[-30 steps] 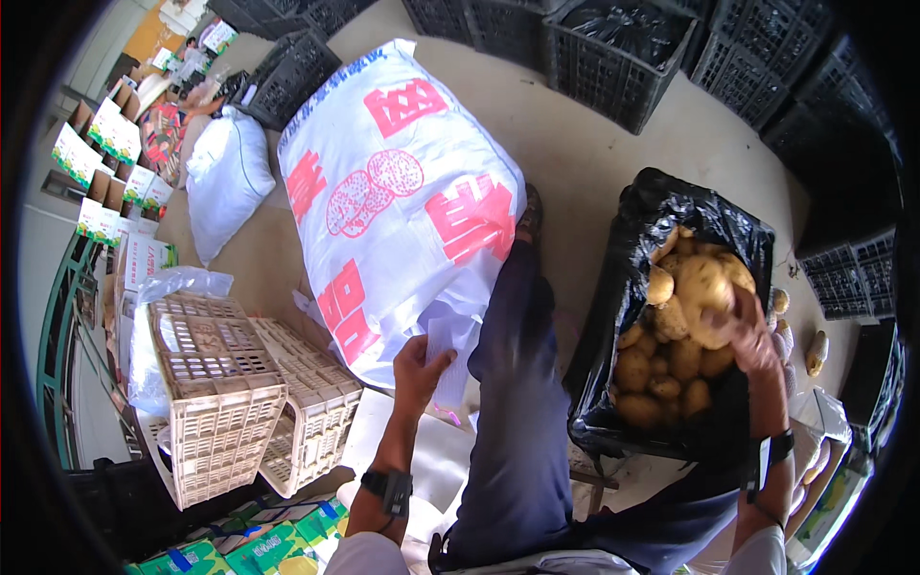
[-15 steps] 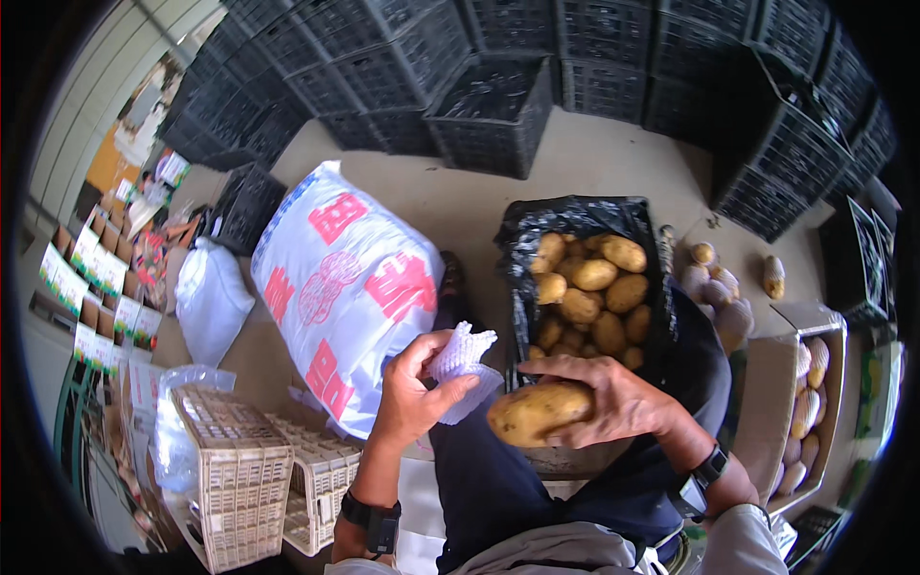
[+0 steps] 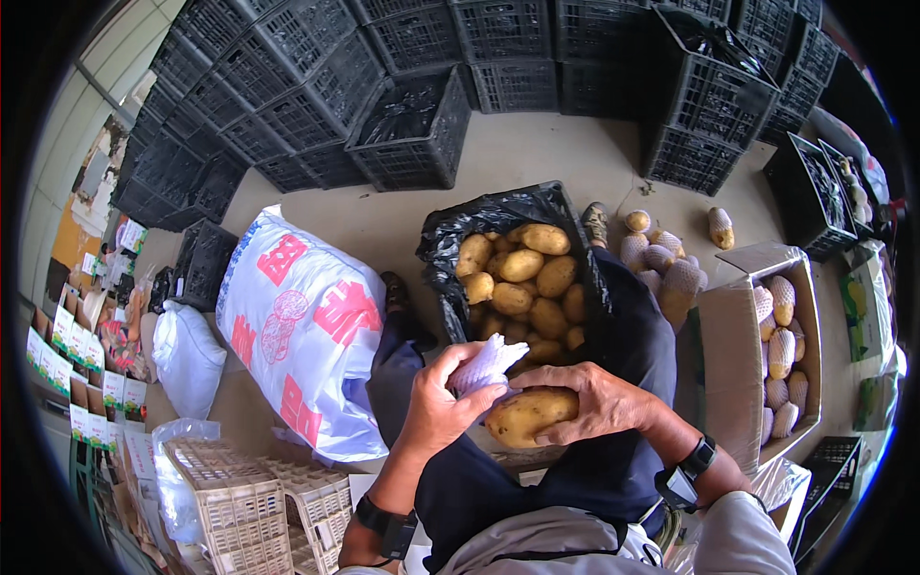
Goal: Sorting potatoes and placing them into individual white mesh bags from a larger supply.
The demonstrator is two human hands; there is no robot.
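My left hand (image 3: 443, 402) pinches a white foam net sleeve (image 3: 487, 366), its fingers closed round the mesh. Close beside it, my right hand (image 3: 599, 401) grips a large potato (image 3: 529, 419) from the right side. The potato's left end sits just below the sleeve, outside it; I cannot tell whether they touch. Just beyond my hands, between my legs, stands a crate lined with black plastic (image 3: 443, 230), full of bare potatoes (image 3: 522, 264).
A big white bag with red print (image 3: 297, 331) leans at the left, near beige plastic baskets (image 3: 235, 508). Sleeved potatoes (image 3: 676, 273) lie on the floor at right. Beyond them is a cardboard box (image 3: 733, 355) holding more sleeved ones. Black crates (image 3: 412, 134) line the back.
My hands have drawn together, bringing the sleeve and the potato close to each other. The whole view has shifted, so surroundings appear further left.
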